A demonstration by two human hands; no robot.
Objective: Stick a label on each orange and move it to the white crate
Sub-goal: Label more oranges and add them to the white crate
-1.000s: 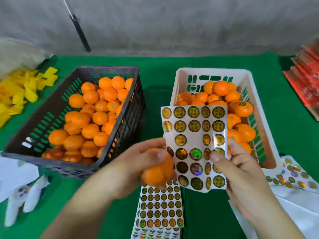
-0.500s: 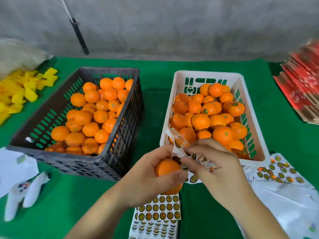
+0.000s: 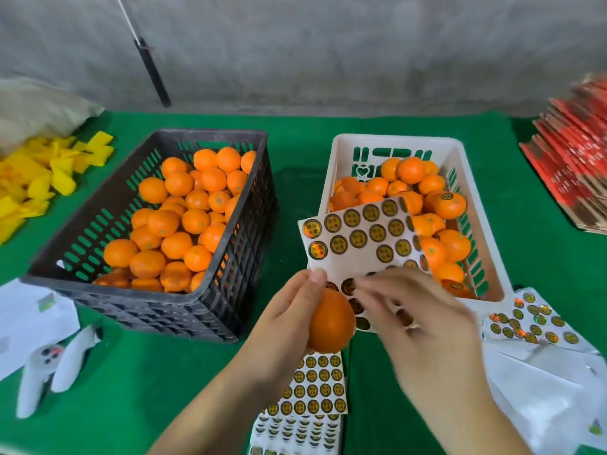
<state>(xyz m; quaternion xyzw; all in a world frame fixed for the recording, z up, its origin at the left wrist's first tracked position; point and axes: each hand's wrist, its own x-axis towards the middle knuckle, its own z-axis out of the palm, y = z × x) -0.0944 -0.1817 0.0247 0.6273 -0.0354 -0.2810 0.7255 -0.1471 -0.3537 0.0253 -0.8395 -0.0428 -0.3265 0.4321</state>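
My left hand (image 3: pixel 285 323) grips one orange (image 3: pixel 331 320) in front of the crates, and its thumb pins the lower left corner of a label sheet (image 3: pixel 358 238) that stands up over the white crate's near left corner. Over the sheet's lower rows lies my right hand (image 3: pixel 423 320), blurred by motion, fingertips pointing left. Whether those fingertips pinch a label is unclear. The white crate (image 3: pixel 460 149) at the right holds many oranges, some with labels. The black crate (image 3: pixel 210 134) at the left holds many unlabelled oranges.
More label sheets lie on the green cloth below my hands (image 3: pixel 312 389) and at the right (image 3: pixel 525 323) on white paper. Yellow pieces (image 3: pixel 36 178) lie far left, red packs (image 3: pixel 578 152) far right. A white controller (image 3: pixel 49 369) rests front left.
The label sheet has swung back up from its folded-down position and now stands over the white crate's corner. My right hand has moved down and right across the sheet. The orange stays in my left hand.
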